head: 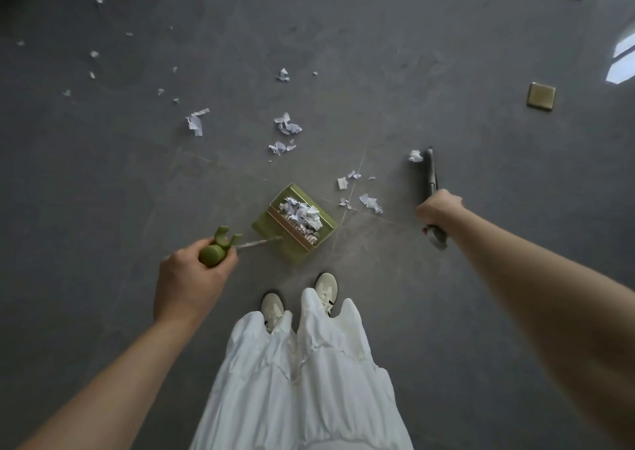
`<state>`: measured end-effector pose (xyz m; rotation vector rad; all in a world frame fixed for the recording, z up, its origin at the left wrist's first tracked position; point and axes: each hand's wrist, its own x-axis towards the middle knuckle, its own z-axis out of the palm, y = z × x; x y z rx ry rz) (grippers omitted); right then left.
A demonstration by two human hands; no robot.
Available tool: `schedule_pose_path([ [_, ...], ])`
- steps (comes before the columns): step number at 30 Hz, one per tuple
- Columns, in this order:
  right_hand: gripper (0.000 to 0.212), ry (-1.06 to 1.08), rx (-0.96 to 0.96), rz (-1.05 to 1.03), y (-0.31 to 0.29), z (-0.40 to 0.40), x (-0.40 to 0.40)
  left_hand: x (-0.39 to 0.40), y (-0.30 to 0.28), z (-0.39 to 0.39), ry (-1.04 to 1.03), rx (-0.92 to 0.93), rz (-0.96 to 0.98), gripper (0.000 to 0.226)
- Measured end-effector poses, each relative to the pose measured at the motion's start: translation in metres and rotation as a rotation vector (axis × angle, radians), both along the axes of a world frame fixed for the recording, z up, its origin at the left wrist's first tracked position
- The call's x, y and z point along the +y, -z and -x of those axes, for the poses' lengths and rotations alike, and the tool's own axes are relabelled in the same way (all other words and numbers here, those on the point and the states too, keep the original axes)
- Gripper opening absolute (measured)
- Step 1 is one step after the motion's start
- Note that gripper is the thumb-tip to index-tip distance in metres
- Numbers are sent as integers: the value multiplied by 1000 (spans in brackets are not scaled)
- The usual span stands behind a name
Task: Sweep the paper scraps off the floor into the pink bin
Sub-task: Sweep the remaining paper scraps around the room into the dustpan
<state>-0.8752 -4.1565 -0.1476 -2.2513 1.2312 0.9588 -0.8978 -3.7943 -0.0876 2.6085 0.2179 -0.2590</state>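
Inside green dustpan (266, 224), paper scraps (302, 213)

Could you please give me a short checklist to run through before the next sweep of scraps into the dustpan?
1. Left hand has a grip on the dustpan handle: ok.
2. Right hand has a grip on the broom: ok.
3. Dustpan down at the floor: ok; flat contact cannot tell.
4. Room left in the dustpan: cannot tell; a scrap pile already lies in it.
5. Floor clear of scraps: not ok.
6. Pink bin located: not ok, out of view.
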Motion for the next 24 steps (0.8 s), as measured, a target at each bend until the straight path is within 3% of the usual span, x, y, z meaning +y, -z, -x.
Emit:
schedule_pose_path([
  [6,25,-138,8,-31,7,32,35,13,4,6,19,20,7,17],
  [14,30,-525,123,-17,-26,81,111,28,9,5,25,25,33,19],
  [19,11,-410,104,-61,-55,71,121,37,11,2,55,50,57,24],
  [24,17,-240,72,-58,-72,54,116,40,9,0,78,72,88,38],
])
